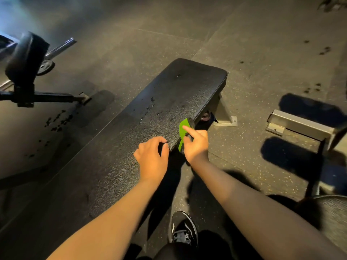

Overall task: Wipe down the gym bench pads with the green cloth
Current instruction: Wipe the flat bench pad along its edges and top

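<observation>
- Along the pad (169,94) edge, my right hand (196,145) clutches the cloth (183,128), forefinger pressing it on.
- Beside it, my left hand (152,154) curls over that edge (gripping it, seemingly).
- With so thin a hold the cloth may slip floorward, leaving the droplets (150,107).

I can make out only a strip of the green cloth (182,130) past my right hand (196,145), the bench pad (116,166) runs off the lower left of the frame, the dark lump (206,116) under its far end is unreadable, and the metal thing (331,3) in the top right corner is blurred and cut off.
</observation>
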The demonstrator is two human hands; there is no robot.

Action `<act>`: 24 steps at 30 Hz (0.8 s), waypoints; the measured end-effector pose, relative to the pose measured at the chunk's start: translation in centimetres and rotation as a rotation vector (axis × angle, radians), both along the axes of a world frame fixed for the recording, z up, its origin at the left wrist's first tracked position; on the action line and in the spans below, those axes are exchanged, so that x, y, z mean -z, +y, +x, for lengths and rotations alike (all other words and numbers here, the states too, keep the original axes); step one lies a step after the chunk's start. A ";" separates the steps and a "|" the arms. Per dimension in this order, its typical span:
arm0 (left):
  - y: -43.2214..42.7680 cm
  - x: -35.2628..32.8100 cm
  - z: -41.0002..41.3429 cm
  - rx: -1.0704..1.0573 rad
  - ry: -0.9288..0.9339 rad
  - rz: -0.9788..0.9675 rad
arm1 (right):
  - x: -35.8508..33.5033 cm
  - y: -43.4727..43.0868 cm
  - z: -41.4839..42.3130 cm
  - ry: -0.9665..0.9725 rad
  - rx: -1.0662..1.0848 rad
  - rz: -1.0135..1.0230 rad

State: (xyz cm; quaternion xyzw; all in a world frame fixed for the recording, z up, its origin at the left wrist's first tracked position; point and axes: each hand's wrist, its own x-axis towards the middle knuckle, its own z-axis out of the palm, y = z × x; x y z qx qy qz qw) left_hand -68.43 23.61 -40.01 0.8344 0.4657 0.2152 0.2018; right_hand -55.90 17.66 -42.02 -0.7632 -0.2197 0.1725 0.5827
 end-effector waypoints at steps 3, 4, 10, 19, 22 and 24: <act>0.7 0.2 1.7 0.085 -0.008 0.000 | -1.0 1.4 3.8 0.059 0.064 -0.019; 0.9 0.5 1.9 0.109 0.001 0.007 | -1.0 1.9 4.8 0.078 0.087 -0.022; 0.9 1.5 1.9 0.107 -0.021 0.034 | 0.2 2.9 4.0 0.141 0.208 0.021; 0.7 1.5 1.9 0.108 0.022 0.050 | 1.7 -0.7 -2.6 -0.015 -0.013 0.014; 0.7 1.5 1.8 0.112 0.032 0.063 | 1.4 0.0 -0.1 0.014 0.011 0.015; 0.6 1.6 1.9 0.117 0.036 0.058 | 1.0 0.9 2.6 0.026 0.062 -0.025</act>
